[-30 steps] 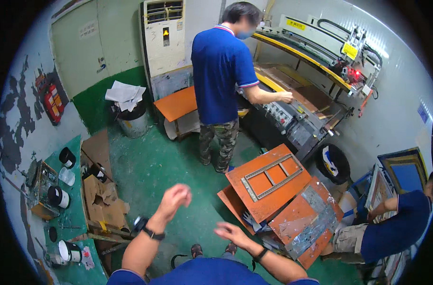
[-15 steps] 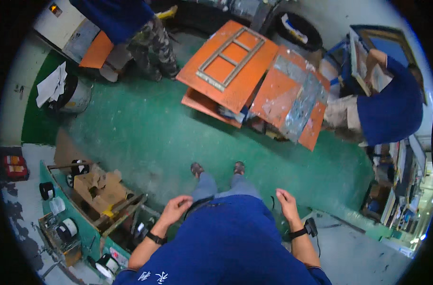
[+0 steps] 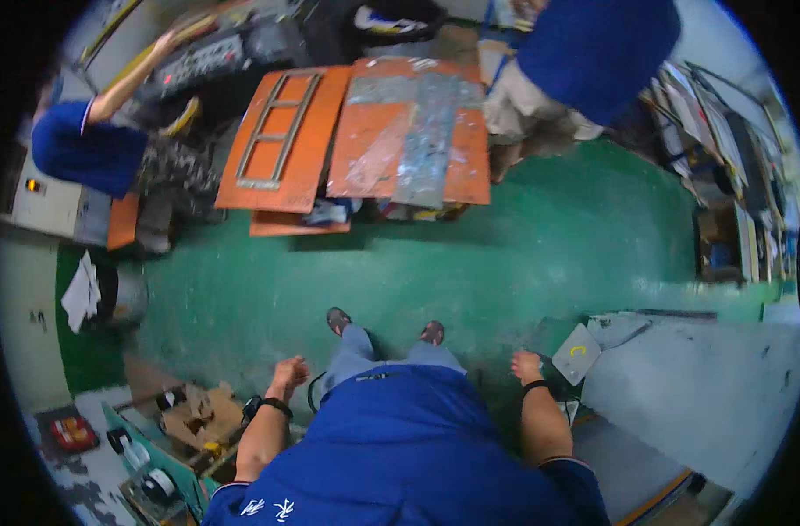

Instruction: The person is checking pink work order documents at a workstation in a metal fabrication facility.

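Note:
My left hand [image 3: 289,374] hangs left of my hip with its fingers loosely bent and apart, holding nothing. A dark cord [image 3: 312,394] loops between it and my blue shirt. My right hand [image 3: 528,366] is on the other side of my body, its fingers curled in and nothing visible in them. Nearest to it is a pale grey plate with a yellow mark [image 3: 578,353], at the corner of a grey tabletop [image 3: 689,386]. Both wrists carry black bands.
Ahead stand orange boards [image 3: 352,167] with a ladder-like frame [image 3: 281,131] on top. A co-worker [image 3: 593,61] bends at the far right; another person [image 3: 93,149] reaches toward a control panel [image 3: 202,66]. A green cart [image 3: 167,465] with cardboard stands left, below a bin [image 3: 130,294].
My view has turned to the right, so the boards now lie further left and more of the grey tabletop shows. My right fingers have curled in. The person at left has raised an arm.

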Demonstrator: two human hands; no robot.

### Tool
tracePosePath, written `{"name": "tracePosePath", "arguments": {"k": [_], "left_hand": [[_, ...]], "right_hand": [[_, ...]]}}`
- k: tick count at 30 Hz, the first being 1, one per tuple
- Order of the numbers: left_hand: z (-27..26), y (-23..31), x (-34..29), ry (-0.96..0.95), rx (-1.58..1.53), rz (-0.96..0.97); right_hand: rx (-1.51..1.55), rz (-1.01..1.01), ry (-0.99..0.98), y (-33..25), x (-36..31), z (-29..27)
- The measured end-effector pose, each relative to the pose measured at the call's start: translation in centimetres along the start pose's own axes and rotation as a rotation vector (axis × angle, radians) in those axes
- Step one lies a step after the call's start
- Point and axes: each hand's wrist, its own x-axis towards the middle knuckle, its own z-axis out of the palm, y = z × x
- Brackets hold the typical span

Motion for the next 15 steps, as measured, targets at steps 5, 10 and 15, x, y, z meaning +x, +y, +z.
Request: {"name": "tracePosePath", "arguments": {"k": [5,10,15], "left_hand": [[3.8,17.5,1.5,-0.035,-0.523,0.559],[15.3,32.7,-8.2,-0.039,-0.869,0.807],[28.5,36.1,-10.7,-0.37,-0.372,0.984]], "right_hand": [[0.025,-0.447,0.304,-14.3,-4.6,8.5],[0.409,-0.989,0.209,-26.6,-15.6,18.7],[0.309,-0.921,0.294,-23.6,-17.8,14.2]]}}
